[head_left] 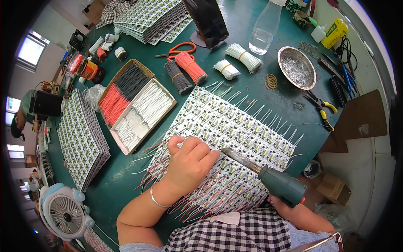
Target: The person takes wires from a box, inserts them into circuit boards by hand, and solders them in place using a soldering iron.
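Circuit-board panel (235,143), white and crowded with small components, fills the center of the frame on a dark green table (126,185). Thin leads stick out along its edges: bare white wires (268,117) fan off the upper right edge, while red and white wires (197,206) splay from the lower left edge toward the person.

Left hand (189,161) rests on the panel's left part, fingers curled closed as if pinching a fine lead, though what it pinches is too small to tell. Right hand (289,206), at lower right, is mostly hidden behind the green handle it grips: a soldering iron (260,172) whose metal tip reaches up-left to end just beside the left hand's fingertips.

Judging by the wires already standing on many rows, a good share of the panel looks wired, with work continuing near the tip; how many joints remain cannot be told.

Upper left of the panel, a cardboard tray (136,105) holds black, red and white cut wires. Above center lie bundled wires (191,69) in red, black and white. A metal dish (296,67) sits at upper right, yellow-handled pliers (323,109) below it. Stacks of similar panels (82,138) lie at left, and a small fan (65,212) at lower left.
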Demonstrator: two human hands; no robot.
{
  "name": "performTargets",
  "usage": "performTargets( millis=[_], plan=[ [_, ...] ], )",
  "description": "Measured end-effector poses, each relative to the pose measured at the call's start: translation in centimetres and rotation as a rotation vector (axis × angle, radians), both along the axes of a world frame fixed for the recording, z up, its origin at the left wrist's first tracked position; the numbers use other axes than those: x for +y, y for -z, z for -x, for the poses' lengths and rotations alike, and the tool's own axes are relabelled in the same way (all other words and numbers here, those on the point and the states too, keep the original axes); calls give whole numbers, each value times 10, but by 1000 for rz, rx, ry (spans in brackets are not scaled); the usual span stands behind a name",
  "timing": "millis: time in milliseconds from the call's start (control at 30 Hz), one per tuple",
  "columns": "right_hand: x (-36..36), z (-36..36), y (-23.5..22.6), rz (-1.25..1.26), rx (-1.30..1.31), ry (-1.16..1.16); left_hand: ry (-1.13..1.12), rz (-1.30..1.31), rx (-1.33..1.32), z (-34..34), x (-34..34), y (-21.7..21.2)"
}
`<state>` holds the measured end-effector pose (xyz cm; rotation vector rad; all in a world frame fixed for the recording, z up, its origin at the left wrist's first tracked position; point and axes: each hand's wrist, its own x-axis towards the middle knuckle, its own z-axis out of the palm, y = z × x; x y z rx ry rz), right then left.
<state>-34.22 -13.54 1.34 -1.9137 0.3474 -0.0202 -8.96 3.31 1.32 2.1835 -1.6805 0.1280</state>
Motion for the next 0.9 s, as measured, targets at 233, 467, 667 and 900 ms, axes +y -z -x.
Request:
performTargets(
  millis=[233,467,667,900],
  plan=[
    [4,4,5,-32,59,132,9,9,-11,-1,-3,-2],
    [6,-5,-2,-31,36,143,0,35,-21,-1,-5,0],
    [0,11,-4,-72,-4,110,8,9,1,-1,-2,-2],
    [2,49,18,-362,40,250,3,36,16,0,-5,-5]
  ],
)
